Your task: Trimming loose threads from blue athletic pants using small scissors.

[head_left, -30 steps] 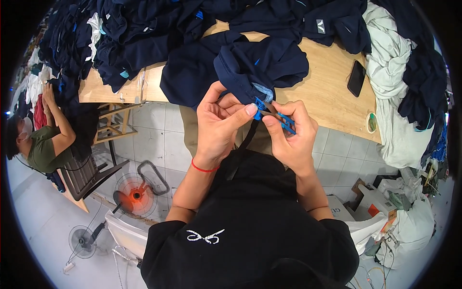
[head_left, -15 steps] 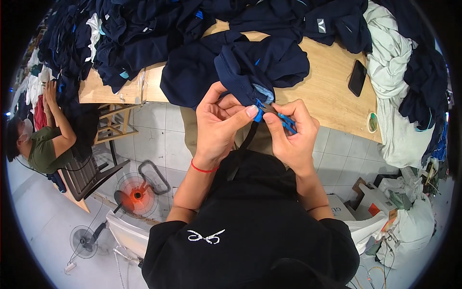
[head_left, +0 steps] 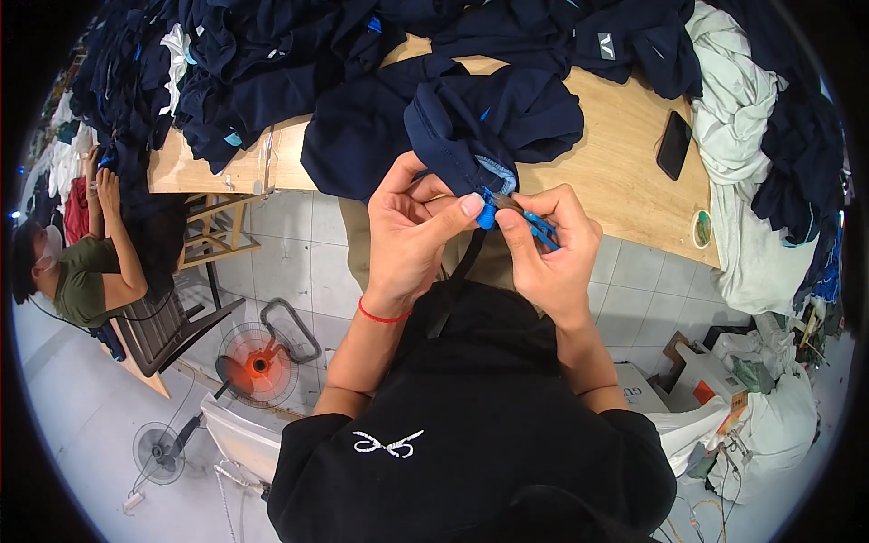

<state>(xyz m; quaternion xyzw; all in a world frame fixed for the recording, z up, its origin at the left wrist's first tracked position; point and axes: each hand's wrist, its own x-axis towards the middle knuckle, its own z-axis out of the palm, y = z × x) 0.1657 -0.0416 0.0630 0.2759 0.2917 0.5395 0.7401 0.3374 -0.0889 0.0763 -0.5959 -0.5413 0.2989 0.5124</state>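
Bright-blue fabric tab [head_left: 486, 215] is pinched by left hand [head_left: 412, 224]; blue-handled metal snips [head_left: 541, 230], pinched by right hand [head_left: 556, 258] at two o'clock, are barely shifted; work seems ongoing.

The navy garment [head_left: 358, 122] is matt, smooth cloth. The snips [head_left: 541, 226] pair blue, plastic-looking handles with metal blades [head_left: 509, 204]. The bench [head_left: 620, 172] shows smooth wood grain; the phone [head_left: 673, 145] looks glossy, the pale fabric [head_left: 733, 86] matt.
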